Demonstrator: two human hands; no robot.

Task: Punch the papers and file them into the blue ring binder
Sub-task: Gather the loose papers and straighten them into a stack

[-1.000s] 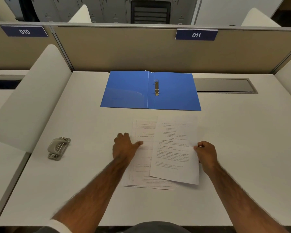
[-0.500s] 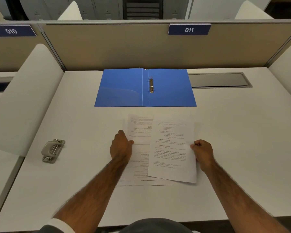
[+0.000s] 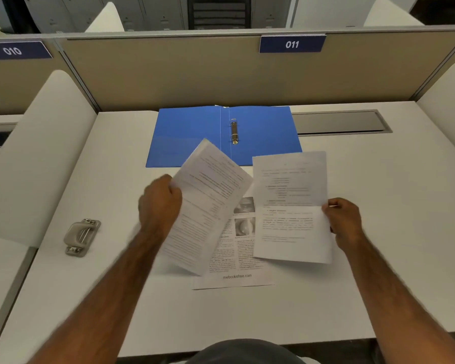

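White worktop (image 3: 378, 232) fills the frame, and the blue ring binder (image 3: 189, 132) lies open at upper centre. A printed page (image 3: 237, 269) lies flat below it. Left hand (image 3: 159, 203), fingers curled round a tilted sheet (image 3: 210, 200), centre left. Right hand (image 3: 344, 222) pinches a second sheet (image 3: 289, 200), centre right. Hole punch (image 3: 81, 236) sits far left.

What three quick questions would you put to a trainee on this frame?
1. True or false: the blue ring binder lies shut.
2. The hole punch is: A) on the binder; B) on the desk, untouched; C) on the partition.
3. What do the left hand and the right hand grip?

Key: 1 false, it lies open. 2 B. 3 printed paper each: left paper, right paper.
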